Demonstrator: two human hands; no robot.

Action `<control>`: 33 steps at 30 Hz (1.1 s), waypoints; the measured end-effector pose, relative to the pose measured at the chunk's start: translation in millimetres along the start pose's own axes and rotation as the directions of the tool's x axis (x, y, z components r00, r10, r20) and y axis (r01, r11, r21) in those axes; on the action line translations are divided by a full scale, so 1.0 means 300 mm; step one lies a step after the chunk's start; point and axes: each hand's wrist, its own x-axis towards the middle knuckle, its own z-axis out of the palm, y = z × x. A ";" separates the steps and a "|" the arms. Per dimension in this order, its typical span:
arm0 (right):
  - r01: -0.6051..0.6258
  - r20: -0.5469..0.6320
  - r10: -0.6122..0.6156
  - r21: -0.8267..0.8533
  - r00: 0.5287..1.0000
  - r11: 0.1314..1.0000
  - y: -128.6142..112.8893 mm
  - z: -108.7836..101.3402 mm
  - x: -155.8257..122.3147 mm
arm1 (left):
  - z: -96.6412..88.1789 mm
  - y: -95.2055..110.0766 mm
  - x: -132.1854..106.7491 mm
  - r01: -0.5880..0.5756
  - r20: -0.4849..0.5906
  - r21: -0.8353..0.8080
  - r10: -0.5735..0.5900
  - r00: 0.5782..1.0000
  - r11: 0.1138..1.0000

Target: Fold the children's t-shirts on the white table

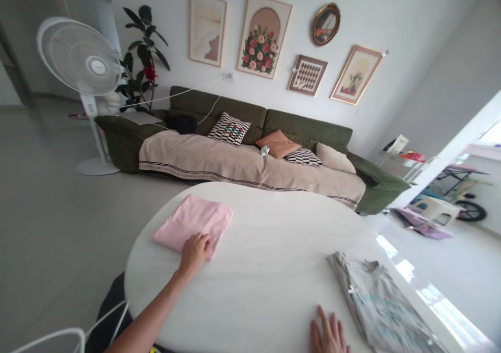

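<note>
A folded pink cloth (193, 222) lies on the far left part of a white oval table (270, 269). My left hand (194, 252) rests on the cloth's near corner, fingers curled over its edge. My right hand (330, 335) lies flat on the tabletop at the near edge, fingers stretched out and apart, holding nothing. Just to its right lies a grey garment with pale blue print (381, 306), spread flat along the table's right side.
Beyond the table stands a dark green sofa (305, 126) with a beige throw and several cushions. A white standing fan (80, 61) and a potted plant (143, 56) are at the back left. A white chair frame (58, 337) is at the near left.
</note>
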 end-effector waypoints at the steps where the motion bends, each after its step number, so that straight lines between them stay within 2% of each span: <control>1: 0.015 0.008 -0.016 0.009 1.000 1.000 -0.005 0.000 -0.011 | 0.004 0.010 0.006 0.000 0.007 -0.003 0.000 1.000 1.000; 4: 0.054 -0.001 -0.054 0.044 0.999 0.998 0.003 -0.009 -0.024 | 0.013 0.039 0.027 0.008 0.019 -0.011 -0.008 1.000 1.000; 8: 0.032 -0.057 -0.029 0.055 0.998 0.998 0.004 -0.013 -0.032 | 0.030 0.071 0.053 0.090 0.068 -0.029 -0.088 0.994 0.996; 12: 0.046 -0.078 -0.041 0.059 0.996 0.997 -0.014 -0.012 -0.041 | 0.035 0.061 0.087 0.115 0.093 -0.073 -0.109 0.990 0.991; 16: 0.041 -0.125 -0.036 0.032 0.992 0.999 -0.025 -0.018 -0.049 | -0.006 0.055 0.122 0.153 0.075 -0.159 -0.142 0.987 0.975; 19: 0.025 -0.130 -0.024 0.012 0.991 1.000 -0.031 -0.023 -0.051 | -0.075 0.127 0.112 0.117 -0.030 -0.250 -0.129 0.991 0.961; 21: 0.026 -0.119 -0.025 0.005 0.993 1.000 -0.036 -0.028 -0.051 | -0.119 0.219 0.063 0.000 -0.124 -0.381 -0.051 0.991 0.925; 23: 0.030 -0.124 -0.030 -0.001 0.992 1.000 -0.041 -0.033 -0.053 | -0.136 0.324 -0.023 -0.185 -0.157 -0.540 0.118 0.981 0.821; 24: 0.033 -0.131 -0.033 -0.005 0.991 0.999 -0.044 -0.035 -0.056 | -0.129 0.371 -0.077 -0.269 -0.126 -0.609 0.244 0.962 0.746; 26: 0.038 -0.151 -0.039 -0.008 0.988 0.999 -0.048 -0.036 -0.063 | -0.081 0.438 -0.194 -0.353 0.006 -0.695 0.497 0.868 0.626; 28: 0.043 -0.170 -0.043 0.000 0.985 0.999 -0.048 -0.032 -0.070 | 0.002 0.455 -0.302 -0.369 0.124 -0.727 0.638 0.760 0.579; 29: 0.046 -0.175 -0.044 0.008 0.984 0.999 -0.046 -0.030 -0.072 | 0.048 0.446 -0.348 -0.373 0.144 -0.723 0.655 0.742 0.582; 31: 0.043 -0.174 -0.036 0.036 0.984 0.998 -0.042 -0.035 -0.070 | 0.133 0.407 -0.416 -0.389 0.146 -0.692 0.646 0.749 0.608; 33: 0.017 -0.144 -0.003 0.093 0.990 0.996 -0.050 -0.060 -0.056 | 0.186 0.362 -0.453 -0.406 0.140 -0.666 0.640 0.756 0.625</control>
